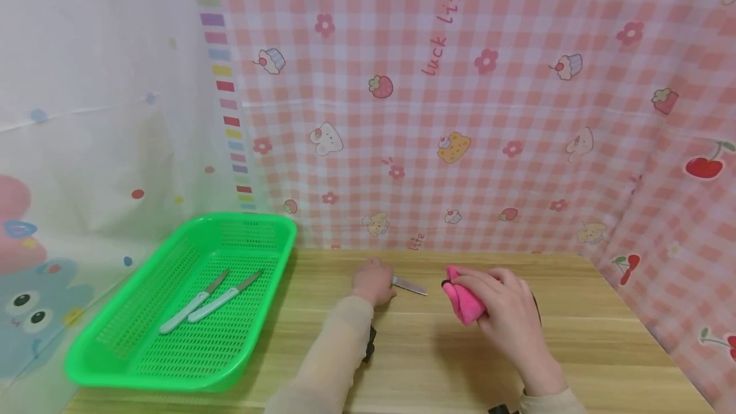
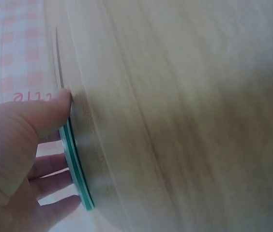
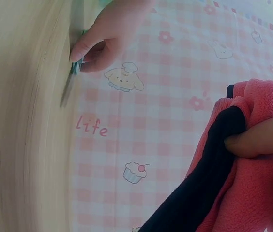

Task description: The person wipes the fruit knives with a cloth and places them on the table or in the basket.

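Note:
Near the back edge of the wooden table (image 1: 414, 350), my left hand (image 1: 372, 281) pinches a paring knife (image 1: 411, 286) by its handle. The blade points to the right, and the fingers cover most of the handle in the head view. In the left wrist view the green handle (image 2: 75, 162) lies between thumb and fingers, close to the tabletop. My right hand (image 1: 508, 312) grips a folded pink cloth (image 1: 464, 302) above the table, to the right of the blade. A black band (image 3: 209, 159) edges the cloth, with the thumb resting over it.
A green plastic basket (image 1: 241, 363) stands at the left of the table. Inside it lie two paring knives (image 1: 215, 304) with pale handles, side by side at a slant. A pink checked curtain (image 1: 425, 107) hangs behind the table and continues along the right side.

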Motion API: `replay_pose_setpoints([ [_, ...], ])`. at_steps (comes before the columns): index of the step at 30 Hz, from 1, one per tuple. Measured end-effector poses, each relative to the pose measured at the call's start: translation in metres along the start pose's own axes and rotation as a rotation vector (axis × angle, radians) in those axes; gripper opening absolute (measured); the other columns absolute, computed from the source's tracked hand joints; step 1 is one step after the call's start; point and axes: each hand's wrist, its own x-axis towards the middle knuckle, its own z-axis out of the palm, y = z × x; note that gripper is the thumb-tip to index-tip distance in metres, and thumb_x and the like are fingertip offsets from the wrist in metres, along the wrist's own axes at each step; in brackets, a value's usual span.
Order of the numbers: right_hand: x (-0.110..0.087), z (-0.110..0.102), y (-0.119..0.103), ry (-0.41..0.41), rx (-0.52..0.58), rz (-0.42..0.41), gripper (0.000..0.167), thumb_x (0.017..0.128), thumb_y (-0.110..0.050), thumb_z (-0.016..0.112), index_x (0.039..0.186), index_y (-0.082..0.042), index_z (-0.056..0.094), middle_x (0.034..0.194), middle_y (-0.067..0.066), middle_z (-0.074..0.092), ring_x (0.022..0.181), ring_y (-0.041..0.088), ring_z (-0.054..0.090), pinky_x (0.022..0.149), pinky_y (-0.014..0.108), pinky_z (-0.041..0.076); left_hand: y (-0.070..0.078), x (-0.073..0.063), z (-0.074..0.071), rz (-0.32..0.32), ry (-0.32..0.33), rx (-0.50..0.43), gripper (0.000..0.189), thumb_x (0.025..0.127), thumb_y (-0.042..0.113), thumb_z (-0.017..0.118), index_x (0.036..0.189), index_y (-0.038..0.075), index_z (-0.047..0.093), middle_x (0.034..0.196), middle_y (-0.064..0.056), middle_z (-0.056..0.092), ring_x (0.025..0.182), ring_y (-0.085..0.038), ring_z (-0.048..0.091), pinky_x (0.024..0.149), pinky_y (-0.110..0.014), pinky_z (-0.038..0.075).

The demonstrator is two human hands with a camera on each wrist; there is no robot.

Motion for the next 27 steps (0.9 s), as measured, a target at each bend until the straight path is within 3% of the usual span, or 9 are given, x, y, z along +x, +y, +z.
replay_pose_setpoints([
  [10, 0.001, -0.002, -0.002, -0.001, 0.006, -0.001, 0.045, 0.066, 0.006, 0.081, 0.103, -0.019, 0.074, 0.114, -0.002, 0.071, 0.093, 0.024, 0.056, 0.069, 0.043, 0.039, 0.001, -0.002, 0.0, -0.032, 0.022, 0.015, 0.017, 0.085, 0.022, 0.077, 0.098, 0.019, 0.066, 0.1, -0.006, 0.061, 0.096, -0.023, 0.058, 0.082, -0.041, 0.052],
  [17, 0.001, -0.002, -0.002, -0.001, 0.006, -0.003, 0.045, 0.067, 0.006, 0.081, 0.103, -0.02, 0.074, 0.115, -0.002, 0.071, 0.092, 0.024, 0.057, 0.069, 0.045, 0.041, -0.001, -0.006, 0.001, -0.018, 0.034, 0.005, 0.017, 0.082, 0.025, 0.08, 0.092, 0.021, 0.066, 0.094, -0.003, 0.062, 0.092, -0.021, 0.058, 0.078, -0.039, 0.052],
  [27, 0.002, -0.003, -0.005, 0.0, 0.01, -0.006, 0.05, 0.064, 0.01, 0.079, 0.105, -0.019, 0.074, 0.113, -0.002, 0.071, 0.091, 0.024, 0.057, 0.07, 0.045, 0.04, -0.002, -0.016, -0.001, 0.029, -0.007, 0.037, 0.018, 0.085, 0.023, 0.079, 0.087, 0.018, 0.062, 0.092, -0.001, 0.063, 0.087, -0.02, 0.06, 0.071, -0.037, 0.054],
])
